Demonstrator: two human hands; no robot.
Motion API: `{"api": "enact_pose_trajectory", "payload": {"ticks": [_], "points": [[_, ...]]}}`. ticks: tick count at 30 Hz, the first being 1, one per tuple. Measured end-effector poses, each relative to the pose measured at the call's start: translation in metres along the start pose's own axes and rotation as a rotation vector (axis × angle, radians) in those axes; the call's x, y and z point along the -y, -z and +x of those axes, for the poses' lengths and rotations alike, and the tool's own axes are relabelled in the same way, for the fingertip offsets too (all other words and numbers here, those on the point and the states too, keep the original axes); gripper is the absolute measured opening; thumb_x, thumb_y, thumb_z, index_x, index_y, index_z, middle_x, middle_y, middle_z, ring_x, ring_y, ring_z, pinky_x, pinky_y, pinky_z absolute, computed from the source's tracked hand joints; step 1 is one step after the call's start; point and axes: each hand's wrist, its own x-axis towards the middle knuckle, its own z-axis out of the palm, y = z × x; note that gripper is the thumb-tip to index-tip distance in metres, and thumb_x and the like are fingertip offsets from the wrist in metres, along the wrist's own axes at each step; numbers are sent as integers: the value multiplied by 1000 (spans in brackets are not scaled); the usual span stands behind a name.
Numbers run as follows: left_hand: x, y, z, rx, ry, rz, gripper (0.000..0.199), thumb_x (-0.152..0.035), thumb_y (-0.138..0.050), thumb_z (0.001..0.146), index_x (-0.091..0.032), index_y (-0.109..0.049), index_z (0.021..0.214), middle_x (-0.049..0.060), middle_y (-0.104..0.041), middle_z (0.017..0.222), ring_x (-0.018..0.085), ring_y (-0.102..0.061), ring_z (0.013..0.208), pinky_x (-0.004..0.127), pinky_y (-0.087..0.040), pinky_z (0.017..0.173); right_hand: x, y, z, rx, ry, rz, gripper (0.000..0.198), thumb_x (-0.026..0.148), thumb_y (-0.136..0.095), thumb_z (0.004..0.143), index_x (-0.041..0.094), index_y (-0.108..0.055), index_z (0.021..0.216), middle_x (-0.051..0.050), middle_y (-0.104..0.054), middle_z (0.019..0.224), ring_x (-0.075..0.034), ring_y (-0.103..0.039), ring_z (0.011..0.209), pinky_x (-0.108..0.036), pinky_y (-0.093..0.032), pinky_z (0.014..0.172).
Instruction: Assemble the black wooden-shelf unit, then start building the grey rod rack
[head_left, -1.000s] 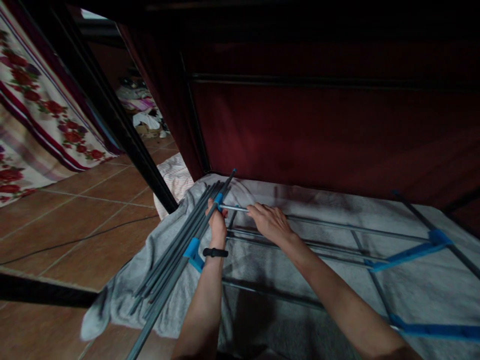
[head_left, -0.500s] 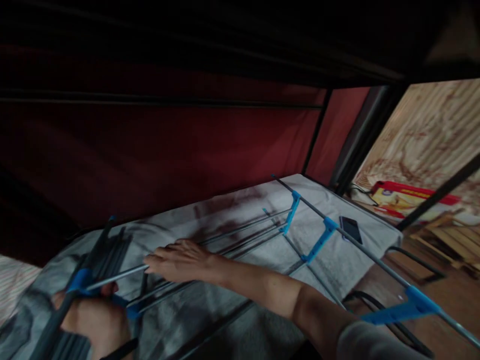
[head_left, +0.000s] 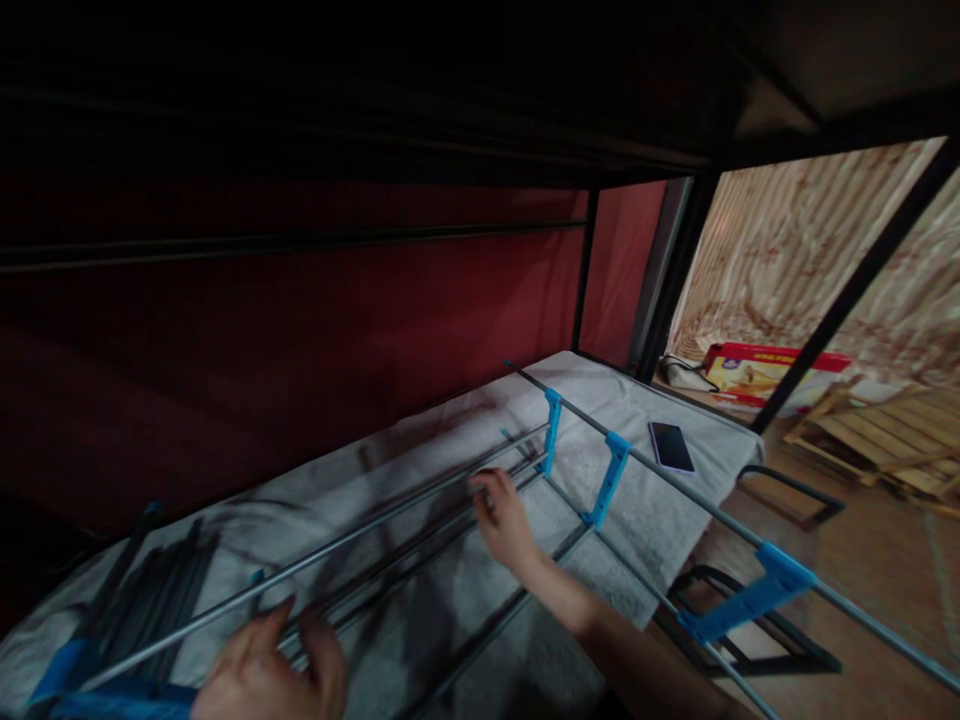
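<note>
A partly assembled rack of grey metal tubes (head_left: 360, 534) with blue plastic connectors (head_left: 609, 480) rests on a grey blanket (head_left: 442, 610). At the bottom left, my left hand (head_left: 274, 665) is open beside a long tube, thumb and fingers apart. It is near the blue end connector (head_left: 64, 675), which is partly cut off by the frame. Further right, my right hand (head_left: 504, 515) hovers by the lower tubes with loosely curled fingers and nothing visible in them. Whether it touches a tube I cannot tell. Several loose dark tubes (head_left: 161, 590) lie at the left.
A phone (head_left: 671, 447) lies on the blanket beyond the rack. Black bed-frame posts (head_left: 675, 280) and a low dark overhead surface enclose the space. A red and yellow box (head_left: 776, 372), a wooden slatted piece (head_left: 892, 440) and black metal frames (head_left: 757, 640) are on the floor at right.
My left hand has let go of the tube at the blue end connector and moved right. My right hand has released the long tube and shifted right. The view has turned slightly.
</note>
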Motion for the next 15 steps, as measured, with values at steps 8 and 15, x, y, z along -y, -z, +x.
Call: {"api": "enact_pose_trajectory", "payload": {"ticks": [8, 15], "points": [[-54, -53, 74, 249, -443, 196, 34, -35, -53, 96, -13, -63, 120, 14, -71, 104, 30, -64, 96, 46, -45, 90, -108, 82, 36, -375, -402, -164, 58, 22, -49, 79, 14, -46, 137, -17, -49, 140, -28, -44, 134, -48, -35, 114], [-40, -73, 80, 460, -427, 195, 30, -34, -44, 100, -17, -69, 97, 9, -70, 84, 24, -67, 78, 35, -48, 72, -120, 83, 73, -277, -390, -20, 48, 29, -50, 84, 21, -57, 130, -11, -62, 134, -26, -57, 124, -43, -42, 110]]}}
